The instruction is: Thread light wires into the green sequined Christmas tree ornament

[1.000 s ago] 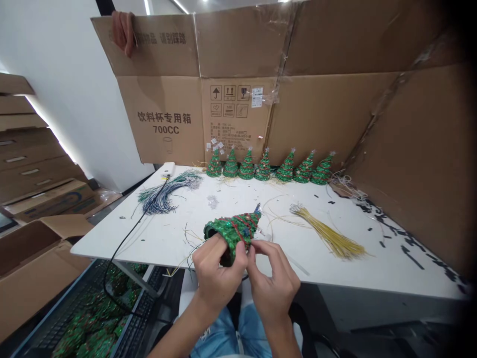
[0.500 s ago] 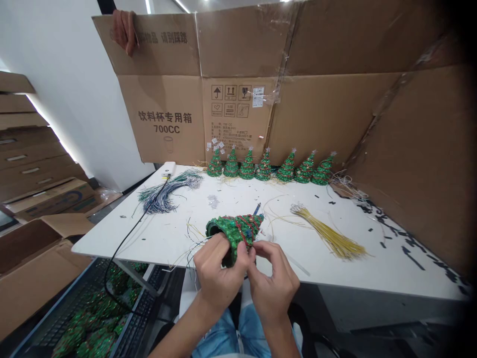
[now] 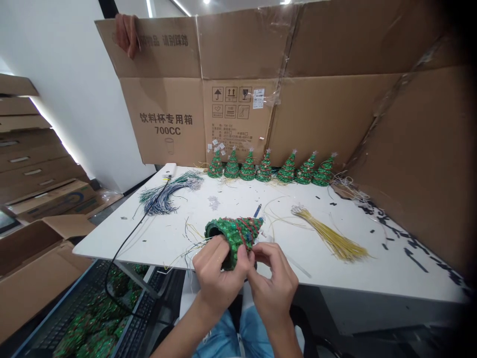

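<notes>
A small green Christmas tree ornament (image 3: 234,229) with red garland lies on its side just above the table's front edge, its tip to the right and its hollow base open to the left. My left hand (image 3: 216,272) grips it, fingers inside the base rim and thumb on the outer surface. Beside that thumb, my right hand (image 3: 274,276) is closed in a pinch against the tree's near side. Whatever lies between its fingertips is hidden. Thin loose wires (image 3: 188,256) spread out left of the base.
Several finished-looking trees (image 3: 264,166) stand along the cardboard wall (image 3: 238,44). A yellow wire bundle (image 3: 331,233) lies right, a green and blue-white bundle (image 3: 160,199) left. A cable runs from a white power bank (image 3: 169,170) over the table edge. A crate (image 3: 126,318) below holds more trees.
The view has shifted very slightly. Both hands keep their hold at the tree, with only tiny movement of the fingers.
</notes>
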{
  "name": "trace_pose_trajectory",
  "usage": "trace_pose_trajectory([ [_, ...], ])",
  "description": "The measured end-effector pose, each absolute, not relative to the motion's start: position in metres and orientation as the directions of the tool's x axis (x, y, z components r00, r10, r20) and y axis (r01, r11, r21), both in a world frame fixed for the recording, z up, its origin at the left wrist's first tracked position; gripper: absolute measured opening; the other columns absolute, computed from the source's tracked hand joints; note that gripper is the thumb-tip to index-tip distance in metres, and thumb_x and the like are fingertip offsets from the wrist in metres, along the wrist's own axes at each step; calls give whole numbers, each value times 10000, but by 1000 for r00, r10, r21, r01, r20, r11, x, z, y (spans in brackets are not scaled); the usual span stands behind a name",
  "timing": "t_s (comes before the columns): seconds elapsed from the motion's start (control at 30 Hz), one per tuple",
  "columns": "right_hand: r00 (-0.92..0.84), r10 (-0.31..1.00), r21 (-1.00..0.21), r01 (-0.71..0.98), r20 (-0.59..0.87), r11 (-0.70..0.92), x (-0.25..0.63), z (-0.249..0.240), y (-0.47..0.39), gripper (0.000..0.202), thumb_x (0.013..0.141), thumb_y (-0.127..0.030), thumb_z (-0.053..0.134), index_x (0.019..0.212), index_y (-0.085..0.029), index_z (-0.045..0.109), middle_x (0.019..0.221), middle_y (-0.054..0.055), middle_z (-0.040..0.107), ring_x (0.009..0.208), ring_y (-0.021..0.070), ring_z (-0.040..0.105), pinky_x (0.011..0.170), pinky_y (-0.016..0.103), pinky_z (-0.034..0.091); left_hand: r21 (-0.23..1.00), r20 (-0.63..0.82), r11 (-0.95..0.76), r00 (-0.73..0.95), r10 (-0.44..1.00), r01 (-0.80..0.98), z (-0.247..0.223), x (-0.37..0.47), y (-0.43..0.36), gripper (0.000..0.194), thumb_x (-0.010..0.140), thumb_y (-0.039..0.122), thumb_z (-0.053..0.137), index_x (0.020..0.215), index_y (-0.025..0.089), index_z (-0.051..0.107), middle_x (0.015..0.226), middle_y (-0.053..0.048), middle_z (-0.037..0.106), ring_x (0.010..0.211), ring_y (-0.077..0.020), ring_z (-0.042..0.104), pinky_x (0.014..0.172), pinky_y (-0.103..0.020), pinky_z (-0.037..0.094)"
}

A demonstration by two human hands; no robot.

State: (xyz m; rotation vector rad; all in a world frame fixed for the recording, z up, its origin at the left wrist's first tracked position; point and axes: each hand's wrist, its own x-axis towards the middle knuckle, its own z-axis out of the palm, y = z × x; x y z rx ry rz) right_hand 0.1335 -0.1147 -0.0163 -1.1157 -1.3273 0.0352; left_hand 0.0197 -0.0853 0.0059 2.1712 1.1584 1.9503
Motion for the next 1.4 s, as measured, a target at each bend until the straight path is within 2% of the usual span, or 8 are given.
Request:
trace_pose_trajectory([
  [0.27,339,635,-701,522,694,487,132,-19,-113,143,897,-117,697,960,-227,631,863,-9,626,738,134,633,669,247,601,438,868,-730,-34,496,525,2,20,-82,325,900,129,664,652,209,470,604,36,461,571,-124,434,572,-297,302],
  [0.57,369,622,-709,516,690,481,125,-16,-113,107,904,-142,691,933,-223,626,841,-14,626,712,125,632,656,229,612,401,888,-727,-42,457,558,1,20,-81,303,904,125,665,665,210,500,608,24,488,579,-133,453,569,-299,313],
  [0.93,418,598,-720,521,683,458,119,-21,-112,99,910,-158,698,944,-221,629,851,-11,620,723,129,620,674,234,615,399,892,-728,-50,450,557,2,20,-81,260,915,126,653,695,206,541,651,-6,584,624,-146,538,597,-285,392],
  [1.07,391,575,-684,547,718,482,117,-19,-113,116,915,-128,685,972,-220,647,882,10,647,754,143,645,672,248,623,401,892,-715,-68,446,573,5,18,-81,265,916,133,651,685,206,542,633,-1,568,605,-144,526,589,-284,392],
  [1.23,329,528,-607,588,783,534,116,-14,-115,269,898,-60,681,1122,-209,691,990,66,705,877,188,693,698,291,643,426,885,-703,-101,455,570,7,14,-80,275,919,131,647,677,205,539,627,9,544,600,-136,510,597,-277,394],
  [1.4,290,507,-573,564,811,594,118,-13,-115,259,868,-6,700,1031,-207,713,930,55,719,861,190,699,724,315,628,466,868,-693,-131,479,551,7,12,-79,316,925,130,641,653,205,499,613,25,495,585,-125,466,591,-277,363],
])
